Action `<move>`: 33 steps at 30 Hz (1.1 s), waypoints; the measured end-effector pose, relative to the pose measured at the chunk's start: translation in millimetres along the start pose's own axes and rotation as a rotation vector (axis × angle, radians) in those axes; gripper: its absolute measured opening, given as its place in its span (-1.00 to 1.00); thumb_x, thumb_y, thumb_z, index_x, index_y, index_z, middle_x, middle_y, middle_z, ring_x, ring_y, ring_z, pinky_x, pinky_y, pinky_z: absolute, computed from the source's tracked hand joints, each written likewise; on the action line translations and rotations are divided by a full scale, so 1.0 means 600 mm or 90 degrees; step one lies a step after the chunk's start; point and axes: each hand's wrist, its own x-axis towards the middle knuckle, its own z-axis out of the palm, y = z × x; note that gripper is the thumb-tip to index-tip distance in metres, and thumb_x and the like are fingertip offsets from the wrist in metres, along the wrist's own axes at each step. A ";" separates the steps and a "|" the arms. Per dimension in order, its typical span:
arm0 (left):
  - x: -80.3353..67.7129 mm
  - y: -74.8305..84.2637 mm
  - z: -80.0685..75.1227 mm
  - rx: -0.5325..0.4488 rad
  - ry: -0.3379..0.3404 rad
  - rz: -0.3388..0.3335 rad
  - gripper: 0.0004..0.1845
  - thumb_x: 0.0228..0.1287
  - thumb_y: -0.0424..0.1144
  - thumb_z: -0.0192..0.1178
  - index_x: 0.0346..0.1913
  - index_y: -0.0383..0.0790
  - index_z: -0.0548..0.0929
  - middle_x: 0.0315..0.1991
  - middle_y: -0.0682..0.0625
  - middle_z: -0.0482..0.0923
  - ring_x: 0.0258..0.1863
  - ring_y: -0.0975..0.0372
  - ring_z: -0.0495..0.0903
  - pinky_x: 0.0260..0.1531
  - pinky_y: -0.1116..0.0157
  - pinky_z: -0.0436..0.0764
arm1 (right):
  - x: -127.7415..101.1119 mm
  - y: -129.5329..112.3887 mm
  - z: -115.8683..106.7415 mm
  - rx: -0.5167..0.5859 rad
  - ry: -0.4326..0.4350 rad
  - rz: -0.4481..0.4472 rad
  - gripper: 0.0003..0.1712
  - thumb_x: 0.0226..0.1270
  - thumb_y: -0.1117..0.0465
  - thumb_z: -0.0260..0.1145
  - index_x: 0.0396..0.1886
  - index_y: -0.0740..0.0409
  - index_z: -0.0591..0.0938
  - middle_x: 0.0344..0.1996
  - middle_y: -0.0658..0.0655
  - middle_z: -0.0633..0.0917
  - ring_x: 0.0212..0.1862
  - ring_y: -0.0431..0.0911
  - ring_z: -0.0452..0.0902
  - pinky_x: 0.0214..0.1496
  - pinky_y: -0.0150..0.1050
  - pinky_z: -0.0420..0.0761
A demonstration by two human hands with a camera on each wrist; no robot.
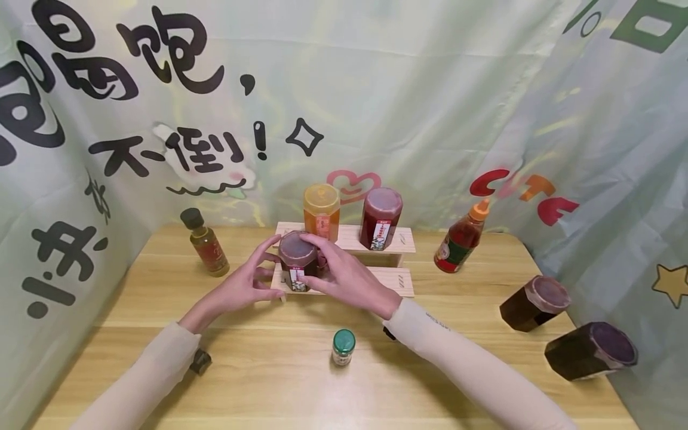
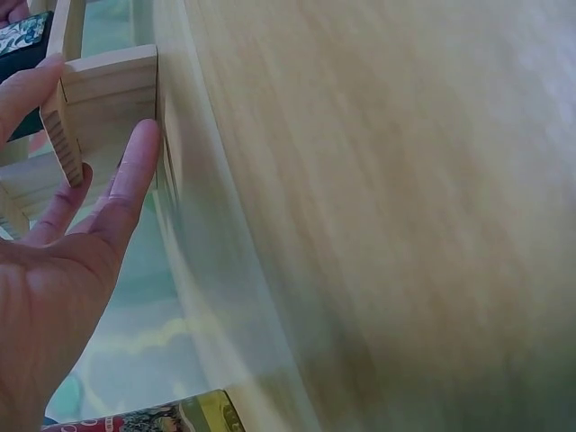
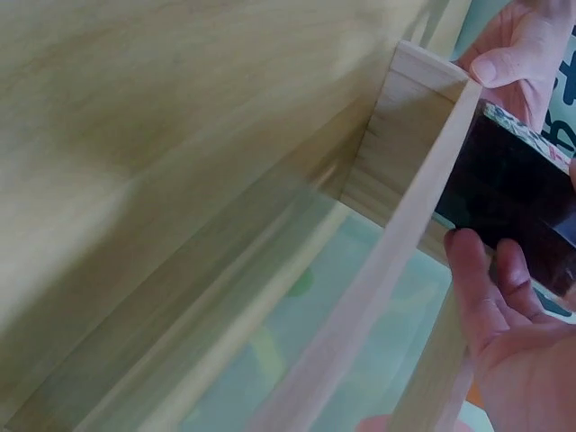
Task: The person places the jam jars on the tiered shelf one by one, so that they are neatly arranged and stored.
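A dark, faceted jar (image 1: 297, 254) with a pale purplish lid stands at the left end of the lower step of a two-tier wooden rack (image 1: 376, 279). My right hand (image 1: 352, 276) grips it from the right, thumb at the front and index finger by the lid. In the right wrist view, the fingertips press against the dark jar (image 3: 504, 202). My left hand (image 1: 242, 289) is at the rack's left end with fingers spread. Seen from the left wrist, its fingertips touch the wooden end panel (image 2: 112, 103). On the upper step are a yellow-orange jar (image 1: 322, 218) and a dark red jar (image 1: 380, 218).
An oil-coloured bottle (image 1: 209, 251) with a black cap is left of the rack. To the right stand a red sauce bottle (image 1: 457, 245) and two dark jars (image 1: 529, 307), (image 1: 586, 352). A green-capped shaker (image 1: 343, 349) stands in front. Printed cloth (image 1: 408, 107) surrounds the table.
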 end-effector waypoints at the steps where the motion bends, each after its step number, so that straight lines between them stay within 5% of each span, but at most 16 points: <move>1: 0.000 0.000 0.000 -0.002 -0.001 -0.001 0.35 0.23 -0.36 0.65 0.78 0.44 -0.09 0.47 -0.30 0.34 0.31 -0.25 0.59 0.12 0.02 0.76 | -0.002 0.000 -0.001 0.009 -0.002 0.002 0.04 0.48 -0.05 0.56 0.75 -0.36 0.16 0.37 0.06 0.56 0.21 -0.09 0.64 0.19 -0.16 0.70; 7: -0.001 0.001 0.001 -0.001 0.003 -0.001 0.36 0.21 -0.38 0.65 0.78 0.41 -0.09 0.46 -0.31 0.35 0.31 -0.26 0.59 0.11 0.04 0.77 | -0.017 -0.005 -0.016 0.064 0.004 0.010 0.07 0.45 0.05 0.59 0.73 -0.35 0.14 0.26 0.10 0.66 0.20 0.01 0.69 0.20 0.00 0.74; 16: 0.002 -0.003 0.001 0.016 0.008 0.008 0.35 0.21 -0.35 0.66 0.80 0.29 -0.10 0.45 -0.37 0.36 0.27 -0.29 0.61 0.10 0.00 0.77 | -0.053 -0.015 -0.058 0.157 0.056 0.018 -0.05 0.51 0.12 0.53 0.71 -0.04 0.19 -0.06 0.13 0.69 0.01 -0.07 0.70 0.09 -0.13 0.79; 26: 0.002 0.002 0.003 0.031 0.016 -0.010 0.35 0.20 -0.28 0.68 0.77 0.46 -0.09 0.47 -0.33 0.36 0.28 -0.27 0.60 0.16 -0.08 0.74 | -0.132 -0.015 -0.131 0.154 0.134 0.057 -0.30 0.54 0.32 0.46 0.56 0.17 0.39 -0.11 0.03 0.73 -0.10 -0.09 0.73 0.06 -0.12 0.79; 33: 0.001 0.003 0.004 0.029 0.015 -0.010 0.33 0.22 -0.28 0.67 0.77 0.46 -0.08 0.46 -0.33 0.37 0.27 -0.27 0.61 0.15 -0.09 0.74 | -0.204 -0.002 -0.184 0.096 0.198 0.051 -0.35 0.50 0.46 0.43 0.50 0.12 0.48 -0.09 0.05 0.77 -0.08 -0.08 0.74 0.03 -0.28 0.77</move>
